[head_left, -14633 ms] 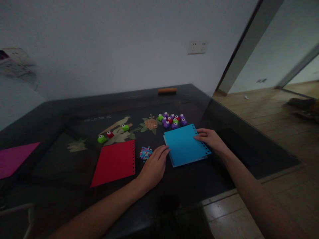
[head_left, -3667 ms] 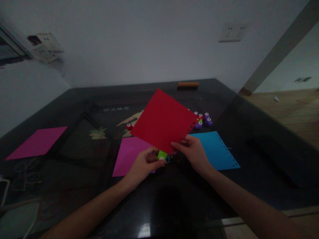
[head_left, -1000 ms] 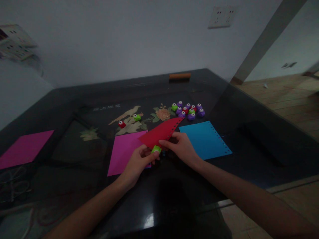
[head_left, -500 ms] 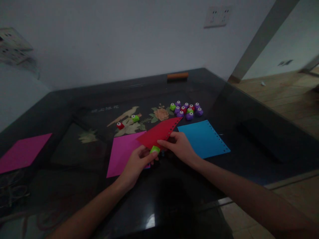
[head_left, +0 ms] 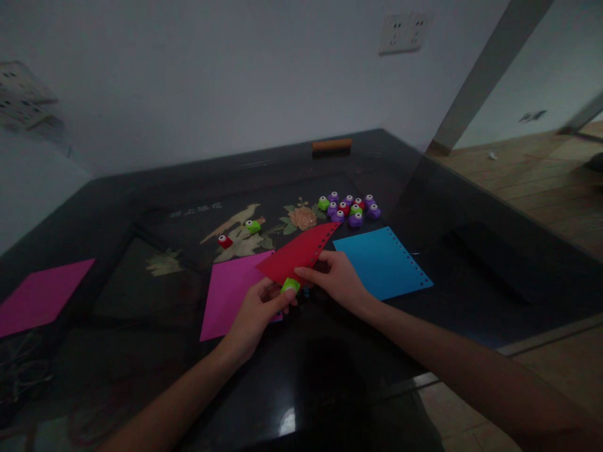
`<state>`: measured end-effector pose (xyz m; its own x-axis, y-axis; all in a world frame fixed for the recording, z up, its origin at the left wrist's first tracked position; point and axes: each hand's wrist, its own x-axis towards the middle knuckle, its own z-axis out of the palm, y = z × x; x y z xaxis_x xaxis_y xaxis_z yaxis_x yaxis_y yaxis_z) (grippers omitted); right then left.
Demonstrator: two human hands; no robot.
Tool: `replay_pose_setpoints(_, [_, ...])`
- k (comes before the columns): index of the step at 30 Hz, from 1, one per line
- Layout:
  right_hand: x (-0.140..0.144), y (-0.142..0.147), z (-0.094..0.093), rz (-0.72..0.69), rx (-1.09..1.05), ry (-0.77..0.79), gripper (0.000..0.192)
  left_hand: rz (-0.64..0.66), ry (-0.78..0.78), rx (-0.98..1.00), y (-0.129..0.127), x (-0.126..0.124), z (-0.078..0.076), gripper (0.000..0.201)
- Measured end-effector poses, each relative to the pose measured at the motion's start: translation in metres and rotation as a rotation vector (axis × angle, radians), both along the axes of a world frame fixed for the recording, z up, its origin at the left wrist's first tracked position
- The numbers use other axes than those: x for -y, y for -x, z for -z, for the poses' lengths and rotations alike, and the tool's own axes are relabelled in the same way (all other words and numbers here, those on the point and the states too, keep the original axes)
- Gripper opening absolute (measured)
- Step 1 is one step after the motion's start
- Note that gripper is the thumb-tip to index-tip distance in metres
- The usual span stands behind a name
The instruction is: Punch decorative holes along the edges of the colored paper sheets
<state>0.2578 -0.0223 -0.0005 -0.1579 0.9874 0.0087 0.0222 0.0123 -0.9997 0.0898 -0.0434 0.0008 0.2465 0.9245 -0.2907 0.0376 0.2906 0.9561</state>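
My left hand (head_left: 258, 309) grips a small green paper punch (head_left: 290, 285) at the near edge of a red paper sheet (head_left: 298, 253). My right hand (head_left: 333, 277) pinches that same red sheet, which is held nearly flat just above the dark table (head_left: 117, 207). A row of punched holes runs along the sheet's far right edge. Under my left hand lies a magenta sheet (head_left: 230, 290). A blue sheet (head_left: 382, 262) with holes along its right edge lies flat to the right of my right hand.
A cluster of several purple, red and green punches (head_left: 349, 209) sits behind the blue sheet. One green punch (head_left: 253, 226) and one red punch (head_left: 225, 241) lie farther left. Another magenta sheet (head_left: 40, 295) lies at the far left. An orange bar (head_left: 331, 145) rests at the back edge.
The red sheet, held upright 3.7 s ago, now lies nearly flat. Over the last second both hands have stayed on the punch and the sheet with almost no movement.
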Motion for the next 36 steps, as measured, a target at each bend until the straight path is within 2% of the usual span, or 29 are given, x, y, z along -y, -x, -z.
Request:
replay_pose_setpoints(8, [0.0001,0.0006,0.0008,0.002,0.015,0.005,0.028,-0.053,-0.002,0.007,-0.0001,-0.0002,0.0016,0.038])
replay_pose_setpoints(19, [0.0000,0.0007,0.0015,-0.011,-0.018,0.005,0.027,-0.055,-0.012,0.005,-0.0026,0.0011,-0.0039,0.042])
replay_pose_setpoints(28, [0.0024,0.0014,-0.0011,-0.013,-0.034,0.010,0.028,-0.061,-0.035,0.022,-0.0027,0.0021,-0.0052,0.032])
replay_pose_setpoints(36, [0.0027,0.0016,-0.0022,-0.001,-0.014,-0.005,0.028,-0.078,-0.048,0.034,-0.0052,0.0030,-0.0066,0.035])
